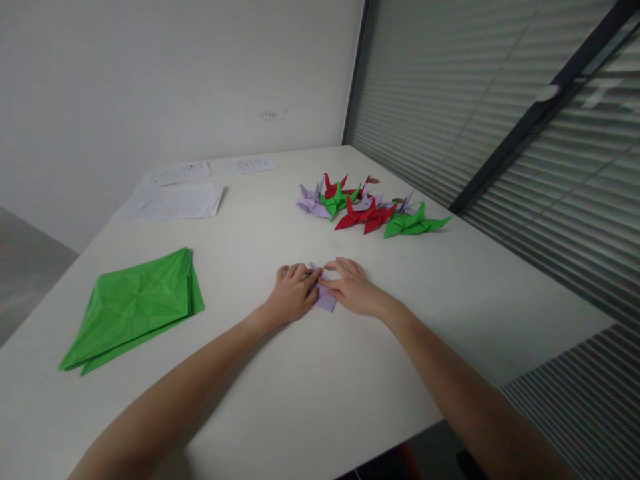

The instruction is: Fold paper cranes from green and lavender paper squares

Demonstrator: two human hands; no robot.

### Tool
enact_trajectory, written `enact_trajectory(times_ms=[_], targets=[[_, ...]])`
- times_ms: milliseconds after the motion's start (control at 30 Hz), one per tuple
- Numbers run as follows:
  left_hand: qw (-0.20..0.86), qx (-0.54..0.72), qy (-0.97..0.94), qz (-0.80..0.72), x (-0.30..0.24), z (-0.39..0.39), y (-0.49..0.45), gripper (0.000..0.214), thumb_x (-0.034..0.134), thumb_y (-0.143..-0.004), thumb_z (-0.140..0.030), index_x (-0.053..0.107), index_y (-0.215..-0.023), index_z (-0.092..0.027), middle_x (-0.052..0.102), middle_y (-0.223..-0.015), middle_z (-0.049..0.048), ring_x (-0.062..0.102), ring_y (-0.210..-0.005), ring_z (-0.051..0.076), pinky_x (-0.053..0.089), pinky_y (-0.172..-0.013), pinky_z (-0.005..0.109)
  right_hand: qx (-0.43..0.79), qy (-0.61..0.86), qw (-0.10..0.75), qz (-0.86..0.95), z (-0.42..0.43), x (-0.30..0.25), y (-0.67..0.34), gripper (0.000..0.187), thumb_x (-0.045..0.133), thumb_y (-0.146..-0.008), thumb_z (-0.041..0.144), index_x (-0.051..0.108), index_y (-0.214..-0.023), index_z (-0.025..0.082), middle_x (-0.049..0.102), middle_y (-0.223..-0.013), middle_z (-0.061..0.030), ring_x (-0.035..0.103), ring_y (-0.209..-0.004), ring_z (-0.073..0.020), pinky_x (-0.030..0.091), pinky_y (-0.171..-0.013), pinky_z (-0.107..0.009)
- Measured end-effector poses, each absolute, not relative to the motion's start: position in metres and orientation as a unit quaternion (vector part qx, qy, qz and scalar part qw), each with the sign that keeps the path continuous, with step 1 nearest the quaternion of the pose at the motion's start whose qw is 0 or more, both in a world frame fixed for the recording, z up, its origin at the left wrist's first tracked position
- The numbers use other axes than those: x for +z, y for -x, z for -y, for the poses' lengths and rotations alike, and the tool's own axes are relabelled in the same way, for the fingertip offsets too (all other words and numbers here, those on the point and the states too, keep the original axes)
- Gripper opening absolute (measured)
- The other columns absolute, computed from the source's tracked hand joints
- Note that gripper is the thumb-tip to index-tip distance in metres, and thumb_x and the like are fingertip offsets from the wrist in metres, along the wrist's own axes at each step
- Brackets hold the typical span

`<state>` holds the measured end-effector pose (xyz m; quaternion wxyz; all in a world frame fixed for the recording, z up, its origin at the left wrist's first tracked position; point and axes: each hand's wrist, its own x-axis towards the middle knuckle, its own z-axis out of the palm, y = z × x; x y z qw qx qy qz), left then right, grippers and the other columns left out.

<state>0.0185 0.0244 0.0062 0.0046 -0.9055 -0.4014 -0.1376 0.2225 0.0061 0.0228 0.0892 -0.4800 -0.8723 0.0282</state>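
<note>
A small piece of folded light-purple origami paper (326, 300) lies on the white table (280, 413) between my hands. My left hand (294, 293) has its fingers curled and presses the paper down from the left. From the right, the thumb and fingers of my right hand (354, 287) close on the paper's upper part. The fingers hide much of the folds, and a narrow purple tip shows above them.
Red, green and purple folded paper cranes (365, 207) stand in a cluster beyond my hands. At left lies a stack of creased green paper sheets (140, 297). Printed papers (175, 200) are at the back left. A window with blinds (500, 133) borders the right side.
</note>
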Motion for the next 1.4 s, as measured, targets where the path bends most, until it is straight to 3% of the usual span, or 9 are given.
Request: enact_trajectory(times_ms=[200,400,633,800,967,1400], targets=[[0.022,-0.134,0.906,0.401,0.008,-0.024,-0.02,0.044,0.041,-0.094,-0.035,0.048,-0.136,-0.023,0.057,-0.123,0.0118,0.048,-0.116,0.029,0.032,-0.097,0.047,-0.035,0.484,0.06,0.872,0.005,0.03,-0.211,0.036,0.046,-0.093,0.016,0.062,-0.124,0.023,0.057,-0.131,-0.0094,0.037,-0.129,-0.0328,0.026,-0.109,-0.054],[0.029,-0.133,0.91,0.392,0.011,-0.024,-0.019,0.043,0.041,-0.095,-0.037,0.049,-0.135,-0.022,0.057,-0.123,0.0118,0.051,-0.11,0.028,0.033,-0.094,0.047,-0.088,0.495,0.015,0.864,0.023,0.042,-0.191,0.038,0.043,-0.089,0.007,0.064,-0.121,0.011,0.064,-0.122,-0.0156,0.04,-0.131,-0.0359,0.024,-0.111,-0.054],[0.036,-0.133,0.911,0.389,0.013,-0.024,-0.02,0.042,0.043,-0.094,-0.036,0.051,-0.132,-0.021,0.058,-0.124,0.0122,0.051,-0.111,0.029,0.036,-0.093,0.047,-0.084,0.493,-0.001,0.866,0.027,0.036,-0.194,0.045,0.038,-0.089,0.006,0.056,-0.13,0.006,0.056,-0.136,-0.0159,0.042,-0.131,-0.0355,0.03,-0.11,-0.052],[0.043,-0.137,0.915,0.377,0.015,-0.024,-0.021,0.04,0.044,-0.093,-0.034,0.052,-0.13,-0.02,0.055,-0.134,0.0096,0.051,-0.115,0.027,0.037,-0.094,0.045,-0.054,0.515,0.038,0.854,0.032,0.029,-0.195,0.047,0.038,-0.096,0.028,0.052,-0.135,0.007,0.053,-0.14,-0.0155,0.04,-0.134,-0.0337,0.027,-0.112,-0.051],[0.052,-0.139,0.914,0.378,0.012,-0.025,-0.02,0.043,0.043,-0.093,-0.035,0.05,-0.133,-0.019,0.056,-0.135,0.009,0.05,-0.119,0.028,0.038,-0.095,0.046,-0.024,0.537,0.061,0.841,0.041,0.019,-0.195,0.076,0.039,-0.089,0.065,0.046,-0.141,0.009,0.045,-0.147,-0.0166,0.036,-0.137,-0.0351,0.022,-0.114,-0.053],[0.035,-0.137,0.915,0.379,0.009,-0.024,-0.018,0.046,0.04,-0.095,-0.034,0.048,-0.137,-0.019,0.053,-0.139,0.0113,0.047,-0.124,0.029,0.036,-0.1,0.05,-0.01,0.548,0.068,0.834,0.059,0.011,-0.206,0.08,0.038,-0.087,0.07,0.041,-0.144,0.013,0.041,-0.15,-0.0142,0.032,-0.139,-0.0335,0.019,-0.115,-0.054]])
